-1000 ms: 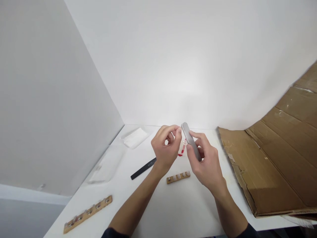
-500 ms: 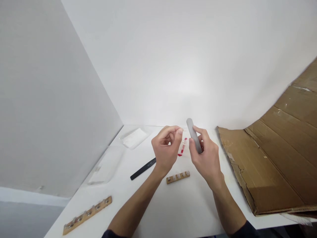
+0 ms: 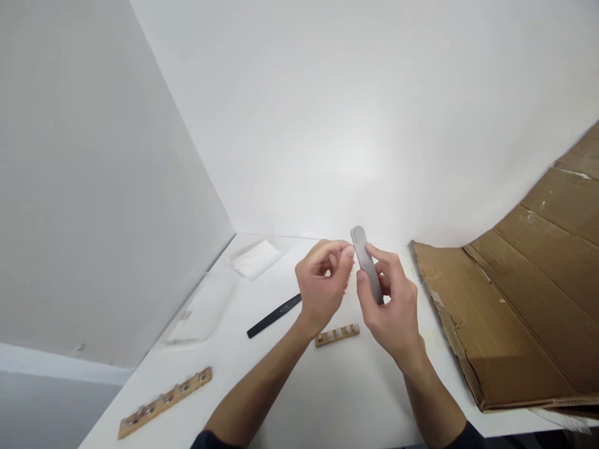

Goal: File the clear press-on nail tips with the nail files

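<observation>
My right hand (image 3: 392, 305) grips a long grey nail buffer (image 3: 366, 262) with rounded ends, held slanting upright with its top toward the back wall. Thumb and fingers press on its two sides. Just left of it, my left hand (image 3: 324, 280) is closed in a pinch, its fingertips close to the buffer's edge. Whatever sits in the pinch is too small to make out. Behind the left hand lie small red pieces (image 3: 347, 288), mostly hidden. A black nail file (image 3: 274, 317) lies on the table, its far end covered by the left hand.
Below the hands lies a short wooden strip (image 3: 337, 335) with several clear pieces. A longer wooden strip (image 3: 166, 402) with metal discs is at the front left. Clear plastic packages (image 3: 256, 257) rest at the back left. Folded cardboard (image 3: 510, 337) covers the right side.
My left hand has moved right, bringing its fingertips up to the buffer. The buffer has turned slightly in my right hand, showing its side edge. The red pieces are now more hidden.
</observation>
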Available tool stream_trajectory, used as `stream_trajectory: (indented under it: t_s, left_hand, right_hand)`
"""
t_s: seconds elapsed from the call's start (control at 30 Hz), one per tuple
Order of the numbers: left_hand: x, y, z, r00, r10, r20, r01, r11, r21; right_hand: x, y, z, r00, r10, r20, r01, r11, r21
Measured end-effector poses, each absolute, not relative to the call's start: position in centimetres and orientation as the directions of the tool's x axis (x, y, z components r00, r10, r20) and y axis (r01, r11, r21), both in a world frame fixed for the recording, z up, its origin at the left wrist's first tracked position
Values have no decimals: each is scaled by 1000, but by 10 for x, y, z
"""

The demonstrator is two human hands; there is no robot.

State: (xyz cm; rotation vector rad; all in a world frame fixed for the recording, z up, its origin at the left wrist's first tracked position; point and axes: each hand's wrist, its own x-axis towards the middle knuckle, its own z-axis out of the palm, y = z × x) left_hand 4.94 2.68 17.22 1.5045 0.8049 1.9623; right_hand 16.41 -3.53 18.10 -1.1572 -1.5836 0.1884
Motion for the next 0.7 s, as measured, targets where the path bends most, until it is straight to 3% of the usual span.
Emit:
stream_trajectory:
  t_s: [0.17,0.4,0.53,0.7]
  left_hand:
    - [44,24,179,-176,857,485,-242,-515,822]
    - [46,17,182,-155,868,473,-278,-497,822]
    - [44,24,183,-185,869,458,-288,-494,820]
    - [49,20,179,-175,852,493,-254,-523,813]
  right_hand:
    - [164,-30,179,86,741,666,591,500,-633]
    - [167,-22,176,245,607,756,563,546,-620]
    - [168,-27,178,153,540,827,562,641,-523]
    - [165,-26,178,82,598,797,552,639,-536]
